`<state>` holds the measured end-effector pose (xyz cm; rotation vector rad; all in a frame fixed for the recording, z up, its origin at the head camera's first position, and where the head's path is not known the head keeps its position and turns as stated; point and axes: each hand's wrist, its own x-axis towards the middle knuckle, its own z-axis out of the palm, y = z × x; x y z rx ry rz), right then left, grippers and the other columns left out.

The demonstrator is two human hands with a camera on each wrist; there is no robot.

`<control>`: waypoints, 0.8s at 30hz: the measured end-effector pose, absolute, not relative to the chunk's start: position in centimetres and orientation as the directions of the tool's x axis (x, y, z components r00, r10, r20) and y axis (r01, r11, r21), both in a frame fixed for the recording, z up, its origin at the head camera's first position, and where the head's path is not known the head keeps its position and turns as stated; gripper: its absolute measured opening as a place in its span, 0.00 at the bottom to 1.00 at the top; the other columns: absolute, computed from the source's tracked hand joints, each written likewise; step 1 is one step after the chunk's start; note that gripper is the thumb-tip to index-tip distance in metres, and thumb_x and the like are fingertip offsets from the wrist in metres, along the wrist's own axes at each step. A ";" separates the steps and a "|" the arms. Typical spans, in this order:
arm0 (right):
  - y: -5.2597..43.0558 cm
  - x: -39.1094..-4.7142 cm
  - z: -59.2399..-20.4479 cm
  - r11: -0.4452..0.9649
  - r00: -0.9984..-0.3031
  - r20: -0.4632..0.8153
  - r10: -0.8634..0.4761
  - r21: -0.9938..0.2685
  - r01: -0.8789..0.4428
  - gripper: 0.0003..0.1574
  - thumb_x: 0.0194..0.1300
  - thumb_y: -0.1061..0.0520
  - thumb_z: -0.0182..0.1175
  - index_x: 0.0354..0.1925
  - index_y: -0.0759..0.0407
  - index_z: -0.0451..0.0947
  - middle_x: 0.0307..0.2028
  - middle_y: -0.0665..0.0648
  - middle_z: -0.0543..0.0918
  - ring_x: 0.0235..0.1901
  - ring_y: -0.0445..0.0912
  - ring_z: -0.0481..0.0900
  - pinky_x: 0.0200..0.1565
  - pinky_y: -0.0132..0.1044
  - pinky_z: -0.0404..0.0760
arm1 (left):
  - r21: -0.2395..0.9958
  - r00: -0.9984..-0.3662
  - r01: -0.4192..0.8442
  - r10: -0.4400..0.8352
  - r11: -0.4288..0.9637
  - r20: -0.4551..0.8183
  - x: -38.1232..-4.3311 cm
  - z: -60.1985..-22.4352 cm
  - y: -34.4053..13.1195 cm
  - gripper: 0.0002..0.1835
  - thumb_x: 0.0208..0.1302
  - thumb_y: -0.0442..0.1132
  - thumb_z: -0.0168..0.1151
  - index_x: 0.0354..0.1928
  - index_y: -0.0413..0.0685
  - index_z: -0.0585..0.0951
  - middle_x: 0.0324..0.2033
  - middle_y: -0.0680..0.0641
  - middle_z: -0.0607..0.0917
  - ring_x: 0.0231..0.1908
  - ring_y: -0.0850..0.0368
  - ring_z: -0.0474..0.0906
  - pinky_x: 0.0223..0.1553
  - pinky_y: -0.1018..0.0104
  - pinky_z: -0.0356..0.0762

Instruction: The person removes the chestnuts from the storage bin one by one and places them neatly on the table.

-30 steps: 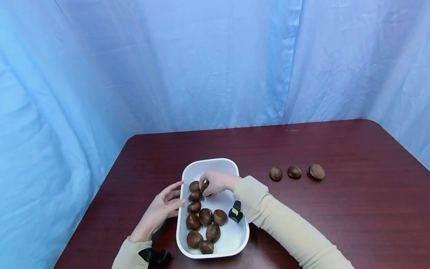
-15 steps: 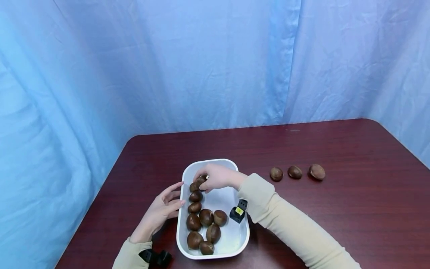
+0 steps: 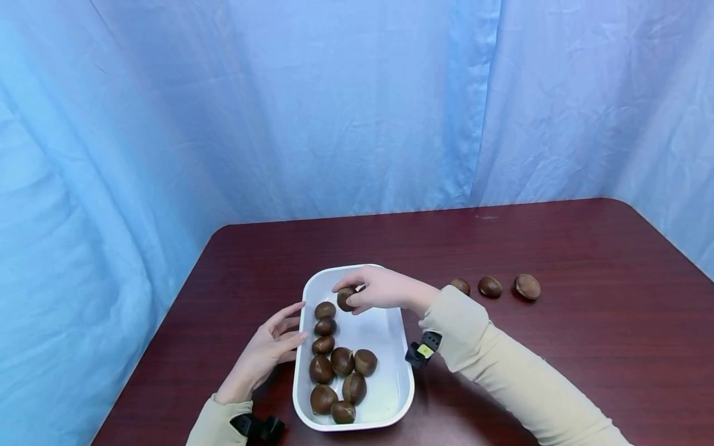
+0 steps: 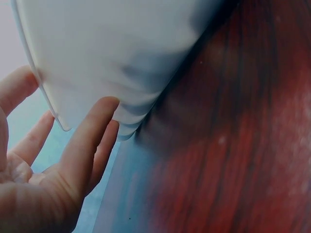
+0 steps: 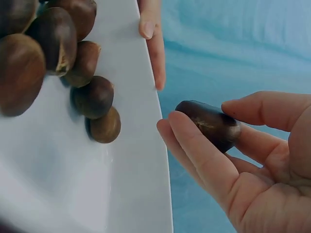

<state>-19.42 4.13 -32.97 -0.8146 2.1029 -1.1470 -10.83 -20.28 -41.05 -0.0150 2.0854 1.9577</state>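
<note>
Between the thumb and fingers of my right hand a brown chestnut is pinched, over the far part of the white tray. Along the tray's left side lies a line of chestnuts, and several more sit in its near half, such as a large chestnut. My left hand rests its spread fingertips against the tray's outer left wall. The left wrist view shows those fingers fairly straight, touching the wall and rim.
On the dark red table to the tray's right, three chestnuts lie in a row, including a middle chestnut and a right-hand chestnut. The left one is partly hidden by my right sleeve. A blue curtain hangs behind the table.
My right hand has lifted a chestnut from the far end of the line and moved it up and to the right. My left hand stays where it was.
</note>
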 end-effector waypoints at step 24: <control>17.5 -20.3 -34.4 0.393 -0.724 -0.121 -0.679 -0.893 -0.220 0.28 0.70 0.58 0.53 0.65 0.69 0.64 0.58 0.71 0.72 0.52 0.59 0.79 0.51 0.46 0.79 | 0.980 -0.958 -0.185 0.211 0.069 -0.196 -10.9 -40.7 -19.9 0.36 0.65 0.37 0.60 0.71 0.46 0.56 0.62 0.31 0.66 0.50 0.53 0.80 0.44 0.60 0.81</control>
